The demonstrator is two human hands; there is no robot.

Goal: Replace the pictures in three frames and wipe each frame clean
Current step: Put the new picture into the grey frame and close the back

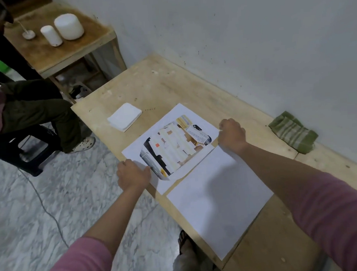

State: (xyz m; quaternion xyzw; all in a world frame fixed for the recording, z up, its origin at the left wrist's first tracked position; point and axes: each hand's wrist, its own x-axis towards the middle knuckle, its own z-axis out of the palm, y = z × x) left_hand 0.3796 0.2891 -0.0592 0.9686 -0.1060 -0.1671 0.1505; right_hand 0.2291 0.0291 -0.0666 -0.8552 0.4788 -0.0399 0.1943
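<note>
On the plywood table point(190, 85) beside a scuffed white wall, a printed picture point(172, 144) lies flat, the left hand point(132, 174) pinching its near corner and the right hand point(232, 134) curled on its far edge. This looks like readying a replacement print; no frames are visible, so fetching one comes next. A blank sheet point(219, 198) lies nearer, folded tissue point(125, 116) and a green cloth point(292, 132) beyond.

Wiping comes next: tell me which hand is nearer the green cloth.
Right. The right hand holds the printed picture's edge, just left of the green cloth; the left hand is across the picture.
</note>
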